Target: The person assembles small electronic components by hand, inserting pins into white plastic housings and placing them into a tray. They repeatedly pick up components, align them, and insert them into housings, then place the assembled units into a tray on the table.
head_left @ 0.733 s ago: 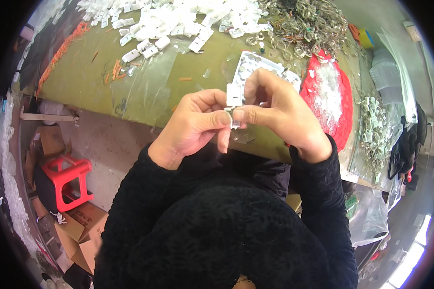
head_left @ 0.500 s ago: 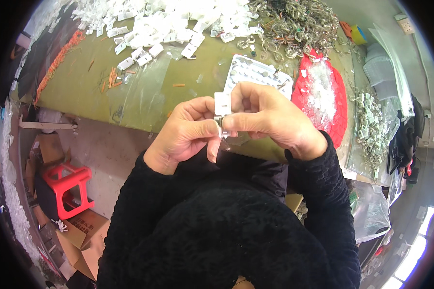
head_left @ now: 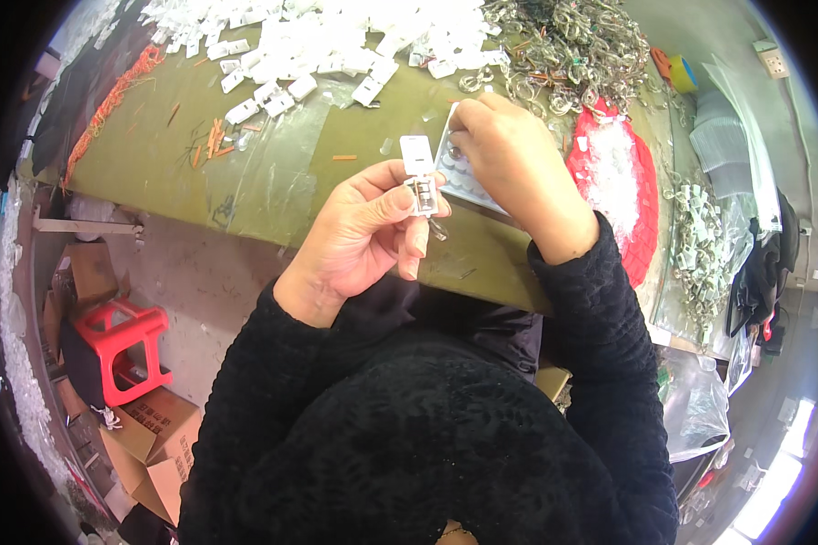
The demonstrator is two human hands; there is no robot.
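Note:
My left hand (head_left: pixel 350 234) pinches a small white plastic case (head_left: pixel 418 156) between thumb and fingers. Its lid is swung up, and inside the lower half small metal parts show; a metal clasp dangles below. My right hand (head_left: pixel 523 163) is over a pale tray (head_left: pixel 471 189) with rows of round pockets, some holding silvery discs like button cells. The fingers of that hand are curled down together at the tray's far end, and whatever lies between their tips is hidden.
Many white cases (head_left: pixel 336 45) are heaped at the back, beside a pile of metal clasps (head_left: pixel 582 45). On the right lie a red cloth (head_left: pixel 643 195) with clear plastic bits and a cluster of pale cases (head_left: pixel 697 245). Orange strips (head_left: pixel 214 141) lie left. A red stool (head_left: pixel 123 350) stands below.
My right hand has let go of the white case and moved up and right to the tray. The left hand keeps the case, now with its inside in view.

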